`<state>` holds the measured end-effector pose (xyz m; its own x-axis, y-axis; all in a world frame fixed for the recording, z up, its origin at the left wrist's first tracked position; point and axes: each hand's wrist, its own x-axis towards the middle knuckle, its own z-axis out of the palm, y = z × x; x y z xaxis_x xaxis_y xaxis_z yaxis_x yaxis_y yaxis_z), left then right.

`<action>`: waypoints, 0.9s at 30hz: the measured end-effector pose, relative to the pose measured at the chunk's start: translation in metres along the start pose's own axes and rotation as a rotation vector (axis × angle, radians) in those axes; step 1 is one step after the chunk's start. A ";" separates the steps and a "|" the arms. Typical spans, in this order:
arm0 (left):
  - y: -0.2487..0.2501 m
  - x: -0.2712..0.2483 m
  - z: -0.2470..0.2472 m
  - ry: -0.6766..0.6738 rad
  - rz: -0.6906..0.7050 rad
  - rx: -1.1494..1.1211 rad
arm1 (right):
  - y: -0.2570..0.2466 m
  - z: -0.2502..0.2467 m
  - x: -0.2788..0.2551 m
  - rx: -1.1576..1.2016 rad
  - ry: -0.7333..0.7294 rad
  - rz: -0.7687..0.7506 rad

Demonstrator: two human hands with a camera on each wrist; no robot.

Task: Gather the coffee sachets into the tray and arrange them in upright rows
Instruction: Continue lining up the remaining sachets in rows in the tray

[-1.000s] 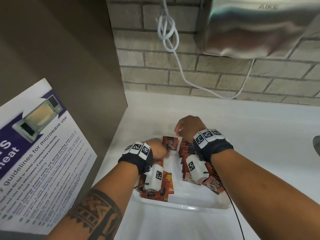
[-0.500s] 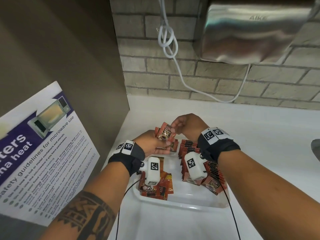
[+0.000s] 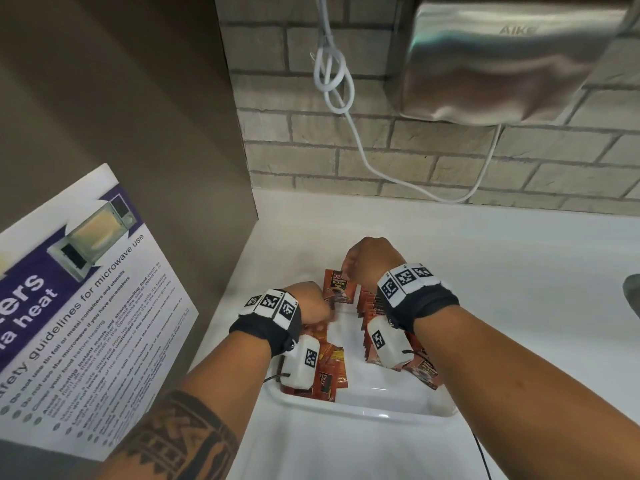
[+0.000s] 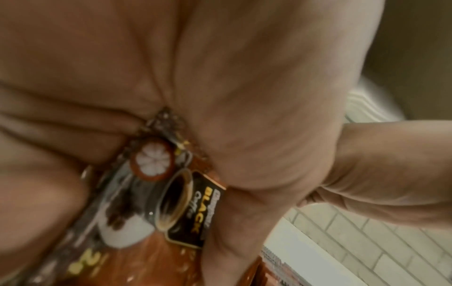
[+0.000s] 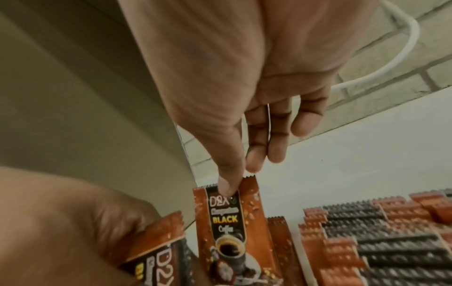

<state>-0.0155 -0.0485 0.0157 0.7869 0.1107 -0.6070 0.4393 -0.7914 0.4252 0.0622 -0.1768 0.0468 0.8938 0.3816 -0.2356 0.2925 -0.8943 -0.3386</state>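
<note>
my right hand (image 3: 372,261) sits at about 12 o'clock over the white tray (image 3: 381,410), its grip closed on the top edge of one upright sachet (image 3: 339,287); in the right wrist view the thumb (image 5: 228,185) presses on the front of that sachet (image 5: 232,228) just under its serrated top, with the fingers behind it. the sachet stands tall at the far end of the tray, face toward me, printed "black coffee".

my left hand (image 3: 310,303) is at about 9 o'clock of the tray, just beside the upright sachet. its grip is curled around another sachet (image 4: 171,203), which the left wrist view shows pressed between palm and fingers; the same packet shows at the lower left of the right wrist view (image 5: 156,249), tilted.

at 3 o'clock in the tray, a row of sachets (image 3: 372,306) stands on edge, packed tightly, their serrated tops showing red and dark in the right wrist view (image 5: 381,241). at 7 o'clock, a loose heap of sachets (image 3: 329,375) lies flat on the tray floor, partly under my left wrist camera.

the tray rests on a white counter (image 3: 519,271). a brick wall (image 3: 311,150) rises behind it, with a steel hand dryer (image 3: 512,57) at 1 o'clock and its white cable (image 3: 332,77) hanging looped. a microwave safety poster (image 3: 86,289) leans at 9 o'clock.
</note>
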 end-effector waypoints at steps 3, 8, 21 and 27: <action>0.002 0.008 0.006 -0.001 0.031 0.033 | -0.002 0.008 0.004 -0.102 -0.021 0.016; 0.005 0.018 0.011 -0.048 0.032 0.099 | -0.002 0.017 0.010 -0.167 -0.044 0.048; 0.008 0.030 0.012 -0.072 0.051 0.149 | 0.000 0.026 0.020 -0.175 -0.048 0.085; 0.008 0.032 0.010 -0.087 0.051 0.105 | -0.001 0.023 0.021 -0.192 -0.066 0.062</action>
<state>0.0092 -0.0574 -0.0067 0.7649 0.0197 -0.6439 0.3483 -0.8535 0.3876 0.0731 -0.1628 0.0213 0.8899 0.3334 -0.3114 0.3027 -0.9422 -0.1437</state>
